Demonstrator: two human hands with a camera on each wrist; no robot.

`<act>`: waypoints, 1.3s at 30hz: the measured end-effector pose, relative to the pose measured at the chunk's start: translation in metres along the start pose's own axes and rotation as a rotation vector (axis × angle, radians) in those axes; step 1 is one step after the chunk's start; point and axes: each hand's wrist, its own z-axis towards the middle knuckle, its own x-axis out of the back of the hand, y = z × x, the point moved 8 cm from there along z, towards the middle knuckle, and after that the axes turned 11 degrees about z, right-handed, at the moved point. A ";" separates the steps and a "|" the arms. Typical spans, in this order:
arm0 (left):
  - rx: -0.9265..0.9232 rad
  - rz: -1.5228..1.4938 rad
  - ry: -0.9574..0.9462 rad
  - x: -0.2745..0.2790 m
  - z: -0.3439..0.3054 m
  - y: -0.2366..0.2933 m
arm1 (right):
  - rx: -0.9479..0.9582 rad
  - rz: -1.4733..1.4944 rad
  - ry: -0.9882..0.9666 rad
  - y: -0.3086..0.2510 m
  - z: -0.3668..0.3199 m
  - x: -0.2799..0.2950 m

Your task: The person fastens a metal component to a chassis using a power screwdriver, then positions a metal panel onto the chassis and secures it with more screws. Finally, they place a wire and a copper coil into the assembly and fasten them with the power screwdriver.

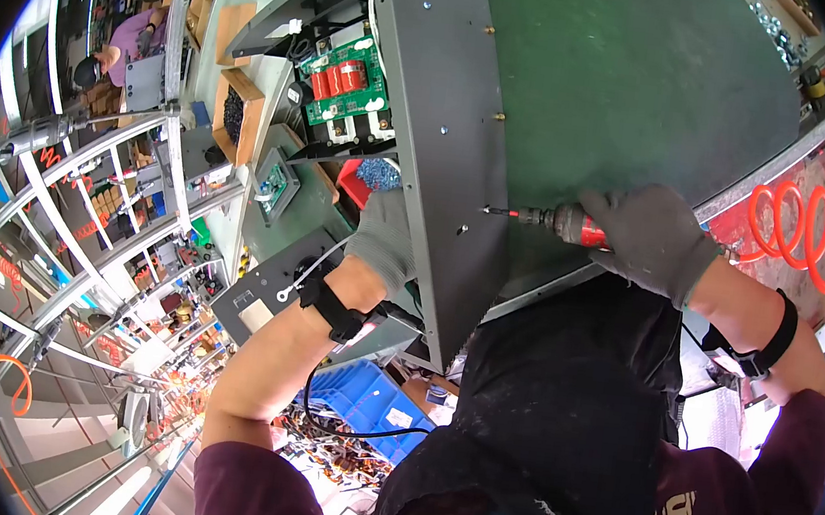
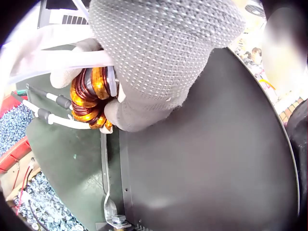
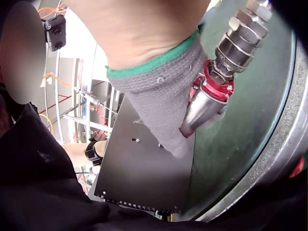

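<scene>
A dark grey metal housing (image 1: 459, 152) stands on the green bench, its flat panel facing right. My gloved left hand (image 1: 384, 239) reaches behind that panel. In the left wrist view its fingers grip a copper-wound ring coil (image 2: 89, 98) with white leads, held close against the panel's inner side. On the panel's outer side, my gloved right hand (image 1: 651, 237) holds a red and silver air screwdriver (image 1: 577, 225). The driver's bit points left, its tip right at the panel near a screw (image 1: 464, 229). A green circuit board (image 1: 351, 80) with red coils sits inside the housing.
Behind the housing are a red bin (image 1: 351, 183) of small screws and a wooden box (image 1: 236, 123) of dark parts. A coiled orange air hose (image 1: 807, 234) hangs at right. A blue crate (image 1: 367, 404) stands below left. Another person (image 1: 133, 47) works far left.
</scene>
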 end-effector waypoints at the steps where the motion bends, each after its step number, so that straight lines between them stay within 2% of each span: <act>1: 0.030 -0.027 -0.040 0.005 0.002 0.000 | -0.001 -0.016 0.011 -0.001 0.001 0.001; 6: 0.037 -0.062 -0.079 -0.004 0.000 -0.002 | 0.001 -0.033 0.058 -0.002 0.002 0.002; 9: 0.009 -0.044 0.038 0.002 0.000 -0.001 | 0.010 -0.061 0.075 -0.003 0.003 0.002; 11: 0.022 -0.031 -0.104 -0.008 0.000 -0.002 | -0.059 -0.107 0.019 0.002 0.006 -0.003; 12: 0.027 -0.031 -0.101 -0.005 0.000 -0.002 | -0.055 -0.112 0.019 0.003 0.006 -0.003; 14: 0.019 0.006 -0.174 -0.004 -0.001 0.000 | 0.064 -0.089 0.144 -0.002 0.004 0.010; 15: 0.032 0.007 -0.171 -0.006 -0.003 -0.001 | 0.075 -0.096 0.145 -0.004 0.001 0.013; 18: 0.030 0.090 0.020 -0.007 -0.006 -0.001 | 0.044 -0.042 0.093 -0.012 -0.012 0.023; 19: 0.041 0.090 0.021 -0.007 -0.004 -0.003 | 0.039 0.025 0.126 -0.016 -0.018 0.029; 20: 0.015 0.079 -0.059 -0.013 -0.001 -0.003 | 0.033 0.092 0.161 -0.018 -0.022 0.034; 21: -0.013 0.066 -0.141 -0.018 -0.001 0.000 | 0.039 0.088 0.160 -0.023 -0.023 0.037; 23: 0.018 0.049 -0.123 -0.010 0.001 0.000 | -0.032 0.134 0.048 -0.025 -0.022 0.031; 29: 0.042 0.002 -0.080 0.001 0.002 -0.001 | -0.057 0.126 0.074 -0.023 -0.022 0.024; 32: 0.031 -0.021 -0.143 -0.005 0.001 0.000 | -0.059 0.133 0.049 -0.022 -0.021 0.021; 37: 0.034 0.041 -0.044 0.010 -0.002 0.001 | -0.059 0.063 0.037 -0.032 -0.020 0.029; 39: 0.045 0.023 -0.125 0.014 0.003 0.002 | -0.066 0.006 0.049 -0.035 -0.020 0.042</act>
